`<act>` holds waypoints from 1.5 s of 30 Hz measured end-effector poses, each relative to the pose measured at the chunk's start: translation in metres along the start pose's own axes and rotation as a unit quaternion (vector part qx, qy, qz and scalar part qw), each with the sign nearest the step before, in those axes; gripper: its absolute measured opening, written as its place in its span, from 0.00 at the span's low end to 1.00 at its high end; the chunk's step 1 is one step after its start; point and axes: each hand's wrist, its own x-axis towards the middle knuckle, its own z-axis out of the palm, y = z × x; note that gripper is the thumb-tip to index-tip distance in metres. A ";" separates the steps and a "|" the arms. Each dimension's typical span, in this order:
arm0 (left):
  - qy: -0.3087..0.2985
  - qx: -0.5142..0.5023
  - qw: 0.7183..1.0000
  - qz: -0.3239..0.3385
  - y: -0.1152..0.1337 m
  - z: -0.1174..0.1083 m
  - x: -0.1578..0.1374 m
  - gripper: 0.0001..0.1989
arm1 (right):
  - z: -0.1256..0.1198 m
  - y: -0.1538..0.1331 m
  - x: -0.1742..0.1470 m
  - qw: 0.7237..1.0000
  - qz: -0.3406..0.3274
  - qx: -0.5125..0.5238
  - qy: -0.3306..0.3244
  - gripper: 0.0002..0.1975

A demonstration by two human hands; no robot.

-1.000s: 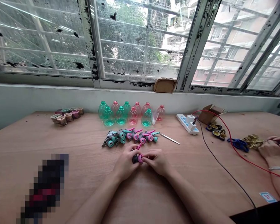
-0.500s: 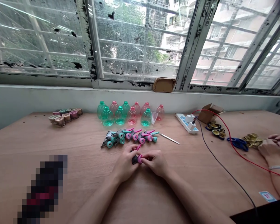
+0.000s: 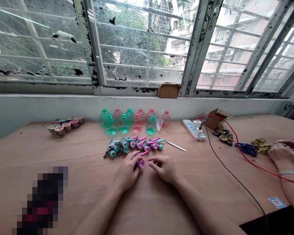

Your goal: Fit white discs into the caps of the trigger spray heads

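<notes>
In the head view my left hand (image 3: 127,171) is closed around a dark grey spray bottle head with a pink collar (image 3: 141,163) and a pink trigger. The collar faces right, towards my right hand (image 3: 164,168), which stands a small gap away with thumb and forefinger slightly apart and nothing visible between them. Just beyond my hands lies a row of similar trigger spray heads (image 3: 125,144), grey with teal or pink parts. Behind that row stand several see-through green bottles (image 3: 111,125) and pink bottles (image 3: 136,124) with open necks.
A thin metal stick (image 3: 176,146) lies right of the spray heads. Further right are a power strip (image 3: 193,130), a red cable (image 3: 245,155), blue scissors (image 3: 246,148) and gold pieces (image 3: 261,146) beside another person's hands (image 3: 285,155). Small containers (image 3: 66,126) sit at left.
My right hand has come away from the pink collar, leaving a gap. My left hand still holds the spray head and has turned its collar opening more into view.
</notes>
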 end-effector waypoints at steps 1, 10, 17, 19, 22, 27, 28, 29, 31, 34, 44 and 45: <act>0.010 -0.001 1.000 -0.008 -0.001 -0.001 0.000 0.16 | -0.003 0.002 0.000 1.000 0.005 -0.007 0.009 0.09; 0.046 0.034 0.998 -0.030 -0.008 -0.005 -0.001 0.16 | -0.018 0.017 0.002 0.997 0.044 -0.055 0.020 0.08; -0.017 0.197 0.979 -0.037 -0.014 -0.005 -0.003 0.16 | -0.022 0.024 0.004 0.994 0.044 -0.103 0.006 0.08; -0.015 0.218 0.975 -0.034 -0.014 -0.005 -0.004 0.15 | -0.023 0.026 0.005 0.993 0.052 -0.103 0.006 0.08; -0.009 0.239 0.970 -0.041 -0.015 -0.005 -0.003 0.16 | -0.024 0.028 0.005 0.993 0.058 -0.100 0.008 0.08; 0.011 0.236 0.970 -0.058 -0.019 -0.010 0.002 0.18 | -0.023 0.028 0.006 0.993 0.064 -0.103 0.002 0.09; 0.018 0.226 0.972 -0.057 -0.019 -0.011 0.003 0.18 | -0.023 0.028 0.006 0.993 0.065 -0.103 0.001 0.09; 0.026 0.211 0.976 -0.053 -0.018 -0.011 0.003 0.17 | -0.023 0.029 0.006 0.993 0.065 -0.102 0.003 0.09; 0.043 0.166 0.984 -0.037 -0.015 -0.013 0.002 0.16 | -0.023 0.030 0.006 0.993 0.067 -0.102 0.009 0.10; 0.065 0.070 0.995 -0.017 -0.008 -0.015 -0.001 0.11 | -0.025 0.032 0.006 0.992 0.074 -0.105 0.010 0.10; -0.158 0.033 0.987 0.000 0.003 -0.011 -0.006 0.07 | -0.025 0.033 0.004 0.989 0.069 -0.121 -0.042 0.09; -0.156 0.032 0.987 -0.003 0.004 -0.011 -0.005 0.07 | -0.024 0.033 0.004 0.989 0.070 -0.121 -0.044 0.08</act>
